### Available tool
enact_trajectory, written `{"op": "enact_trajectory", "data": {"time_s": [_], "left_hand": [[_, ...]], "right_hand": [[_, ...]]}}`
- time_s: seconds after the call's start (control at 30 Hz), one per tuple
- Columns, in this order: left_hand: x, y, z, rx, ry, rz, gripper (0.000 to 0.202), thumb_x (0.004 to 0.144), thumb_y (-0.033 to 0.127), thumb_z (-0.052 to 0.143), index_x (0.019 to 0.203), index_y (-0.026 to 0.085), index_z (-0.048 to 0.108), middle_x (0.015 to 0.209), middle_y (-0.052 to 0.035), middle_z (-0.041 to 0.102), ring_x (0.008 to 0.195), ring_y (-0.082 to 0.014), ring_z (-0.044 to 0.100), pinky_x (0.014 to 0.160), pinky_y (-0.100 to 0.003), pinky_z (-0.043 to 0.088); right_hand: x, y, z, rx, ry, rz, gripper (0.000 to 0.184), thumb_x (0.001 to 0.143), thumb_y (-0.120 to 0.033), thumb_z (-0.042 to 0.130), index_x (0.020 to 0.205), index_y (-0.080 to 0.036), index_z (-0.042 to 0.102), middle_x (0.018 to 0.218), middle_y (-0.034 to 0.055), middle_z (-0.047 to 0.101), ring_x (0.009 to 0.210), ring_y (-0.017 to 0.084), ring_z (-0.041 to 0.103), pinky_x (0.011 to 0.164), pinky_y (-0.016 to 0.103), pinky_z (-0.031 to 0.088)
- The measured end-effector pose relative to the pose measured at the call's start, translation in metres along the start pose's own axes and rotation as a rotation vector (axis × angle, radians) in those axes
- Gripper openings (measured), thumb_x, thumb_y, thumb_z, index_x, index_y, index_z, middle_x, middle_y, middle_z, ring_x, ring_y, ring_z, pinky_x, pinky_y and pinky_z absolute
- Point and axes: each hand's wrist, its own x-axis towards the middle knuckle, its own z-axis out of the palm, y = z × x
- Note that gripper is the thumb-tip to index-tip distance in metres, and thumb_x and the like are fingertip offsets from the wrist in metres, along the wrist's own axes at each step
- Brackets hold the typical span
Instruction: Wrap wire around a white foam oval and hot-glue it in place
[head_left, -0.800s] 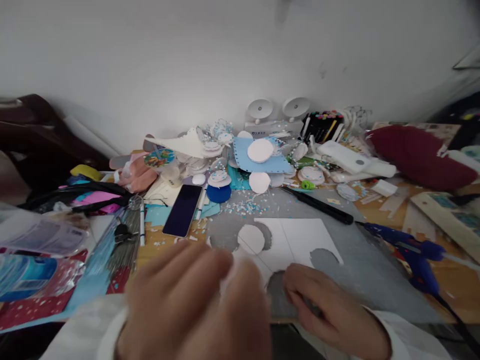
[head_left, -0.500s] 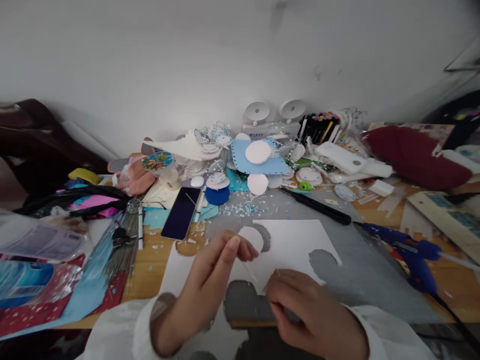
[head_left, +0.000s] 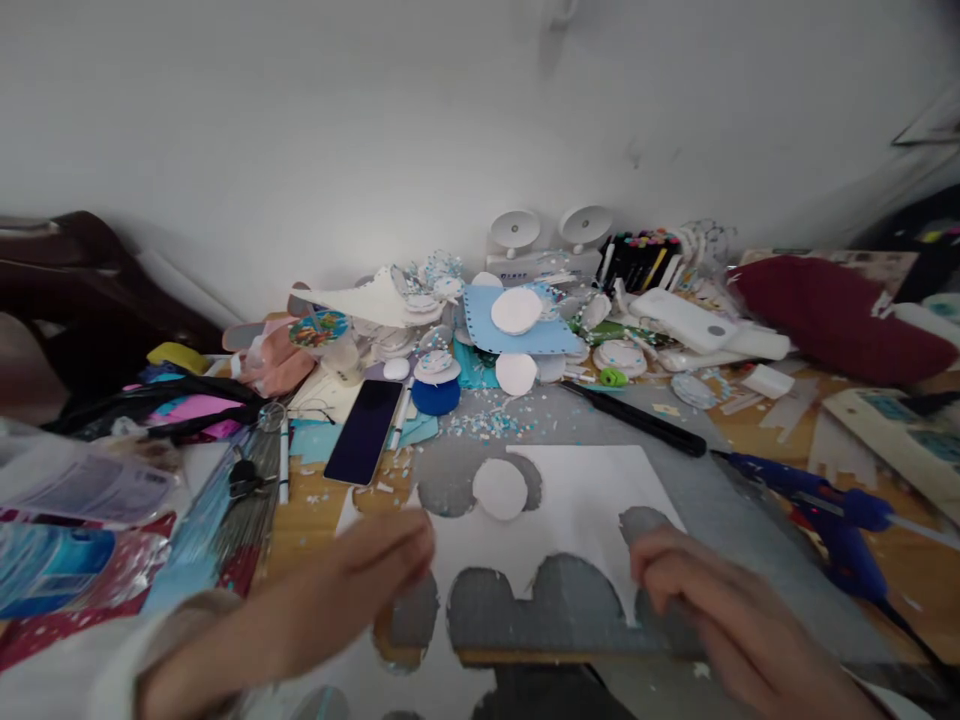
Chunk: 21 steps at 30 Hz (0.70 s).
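A white sheet (head_left: 592,500) with several round holes cut from it lies on the grey mat, reaching down past the table's front edge. On it rests a white paper disc (head_left: 500,489), partly over one hole. My left hand (head_left: 360,570), smeared by motion, is above the sheet's left part, its fingers close together; whether it holds anything is unclear. At the sheet's right side is my right hand (head_left: 705,600), also somewhat blurred. Its fingers are bent and closed near a cut-out; what lies between them, if anything, is hidden.
A blue glue gun (head_left: 825,510) and a black stick-shaped tool (head_left: 637,418) lie right of the sheet. Behind are a phone (head_left: 364,432), a blue round lid (head_left: 436,396), scattered small beads (head_left: 487,424) and piled white discs. Plastic packaging (head_left: 82,490) crowds the left.
My hands were close together over the sheet's middle, with a thin pale strand near the left fingers. They have moved apart, left and right, uncovering the disc; the strand no longer shows.
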Motion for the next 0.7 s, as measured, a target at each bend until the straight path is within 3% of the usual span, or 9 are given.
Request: {"op": "enact_trajectory", "data": {"time_s": [0.1, 0.2, 0.3, 0.37, 0.5, 0.7], "left_hand": [[-0.003, -0.017, 0.037, 0.137, -0.318, -0.186, 0.031, 0.087, 0.044, 0.052, 0.067, 0.019, 0.054, 0.065, 0.0035, 0.050, 0.062, -0.0107, 0.045, 0.057, -0.020, 0.038], [-0.006, -0.025, 0.057, 0.120, -0.421, -0.275, 0.048, 0.091, 0.058, 0.035, 0.072, 0.018, 0.053, 0.070, 0.0031, 0.047, 0.067, -0.0105, 0.043, 0.061, -0.020, 0.036], [-0.005, -0.032, 0.067, -0.041, -0.396, -0.326, 0.062, 0.090, 0.065, 0.021, 0.063, 0.018, 0.049, 0.054, 0.0047, 0.037, 0.050, -0.0091, 0.033, 0.048, -0.022, 0.026], [-0.004, -0.038, 0.070, -0.112, -0.374, -0.349, 0.064, 0.088, 0.068, 0.022, 0.059, 0.018, 0.048, 0.049, 0.0053, 0.034, 0.045, -0.0085, 0.028, 0.044, -0.024, 0.020], [-0.005, -0.046, 0.076, -0.237, -0.365, -0.356, 0.063, 0.080, 0.075, 0.034, 0.058, 0.018, 0.049, 0.048, 0.0059, 0.033, 0.043, -0.0078, 0.026, 0.041, -0.024, 0.016], [-0.005, -0.057, 0.093, -0.220, -0.243, -0.409, 0.074, 0.077, 0.081, 0.023, 0.042, 0.020, 0.044, 0.034, 0.0047, 0.028, 0.034, -0.0073, 0.024, 0.039, -0.027, 0.014]], "right_hand": [[-0.003, -0.010, 0.013, -0.117, -0.137, 0.034, 0.035, 0.067, 0.006, 0.035, 0.080, -0.023, 0.049, 0.090, 0.0016, 0.062, 0.078, 0.015, 0.061, 0.065, 0.024, 0.045], [0.001, -0.018, 0.021, -0.188, -0.306, 0.023, 0.037, 0.063, 0.007, 0.036, 0.076, -0.022, 0.053, 0.083, 0.0013, 0.063, 0.070, 0.016, 0.060, 0.060, 0.026, 0.043], [0.007, -0.019, 0.021, -0.219, -0.365, 0.011, 0.040, 0.061, 0.007, 0.037, 0.080, -0.021, 0.058, 0.088, 0.0034, 0.065, 0.074, 0.017, 0.060, 0.062, 0.027, 0.045], [0.010, -0.016, 0.021, -0.214, -0.353, -0.008, 0.042, 0.061, 0.007, 0.038, 0.083, -0.021, 0.060, 0.094, 0.0049, 0.066, 0.081, 0.019, 0.060, 0.067, 0.029, 0.047], [0.010, -0.012, 0.022, -0.155, -0.348, -0.072, 0.042, 0.059, 0.006, 0.041, 0.081, -0.023, 0.061, 0.092, 0.0047, 0.067, 0.084, 0.020, 0.060, 0.071, 0.030, 0.049], [0.018, -0.033, 0.025, -0.070, -0.350, -0.024, 0.031, 0.070, 0.004, 0.042, 0.080, -0.022, 0.056, 0.094, 0.0036, 0.066, 0.082, 0.018, 0.061, 0.068, 0.028, 0.049]]}}
